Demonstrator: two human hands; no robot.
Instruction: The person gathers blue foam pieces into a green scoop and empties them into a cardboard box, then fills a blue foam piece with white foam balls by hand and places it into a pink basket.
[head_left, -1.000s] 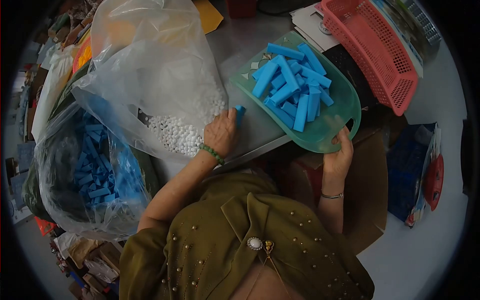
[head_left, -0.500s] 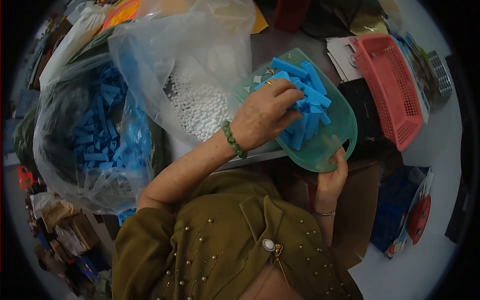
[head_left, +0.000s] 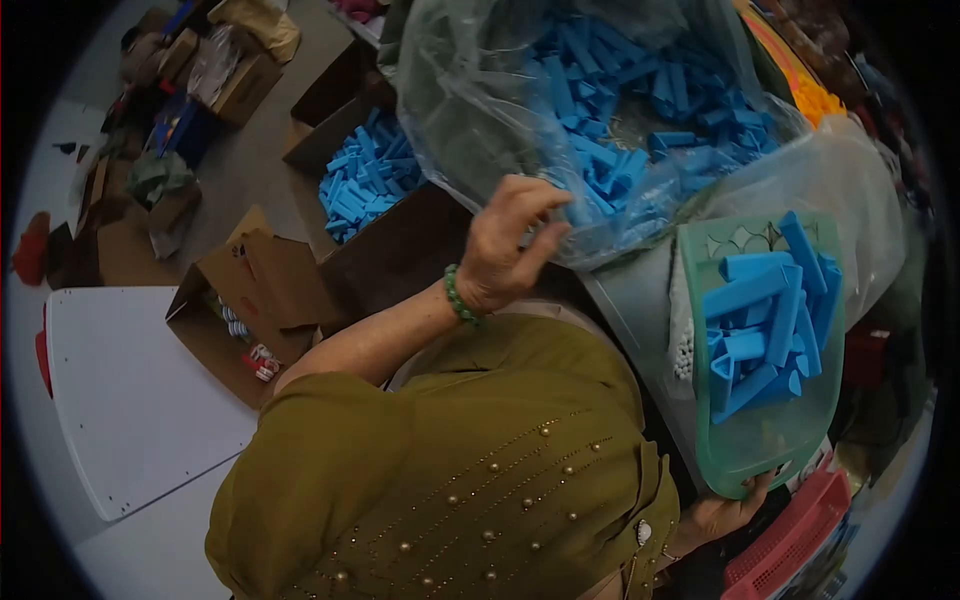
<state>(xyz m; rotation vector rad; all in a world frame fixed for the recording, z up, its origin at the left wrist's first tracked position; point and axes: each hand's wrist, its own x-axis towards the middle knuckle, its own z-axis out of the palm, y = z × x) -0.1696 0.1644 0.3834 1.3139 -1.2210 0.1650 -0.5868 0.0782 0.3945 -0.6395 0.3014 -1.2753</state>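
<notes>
While the right hand grips the green scoop w/ blue pieces by its lower edge, the left hand, fingers loosely curled, seemingly empty, hangs at the clear bag; sorting step, I'd judge; next needs a reach into the bag.

A green scoop tray, tilted, holds a loose heap of blue sticks.

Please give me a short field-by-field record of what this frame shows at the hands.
left hand: raised, fingers curled, at the edge of the clear bag of blue pieces; grip contents cannot be told
right hand: holds the green scoop tray by its near edge
tray contents: blue pieces
floor: cardboard box holding more blue pieces
</notes>
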